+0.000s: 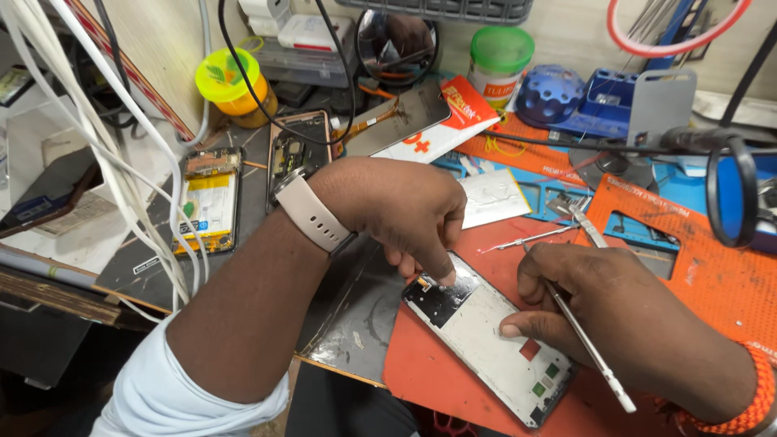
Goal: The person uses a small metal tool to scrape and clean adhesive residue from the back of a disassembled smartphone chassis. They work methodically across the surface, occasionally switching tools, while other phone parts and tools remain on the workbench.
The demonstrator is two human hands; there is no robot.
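From above, the opened phone body with its pale, flat inner plate and dark camera end [486, 340] lies slantwise on a matte red-orange rubber work mat [421, 368], close to the person's chest. The left hand [401, 210], a cream rubbery watch strap [312, 212] round its wrist, curls over the dark upper end, fingertips pressed down on it. The right hand [615, 311], a knotted orange bracelet [749, 400] at its wrist, rests its thumb on the pale plate and pinches thin, shiny metal tweezers [587, 340] between its fingers, the tips pointing up the bench. The two hands sit near each other at opposite ends of the phone. Beyond them lie another stripped phone with a yellow-labelled battery [209, 202], a black hollow phone frame [295, 154], and a round green-lidded plastic jar [499, 58]. Smooth white cables [105, 146] hang across the left side.
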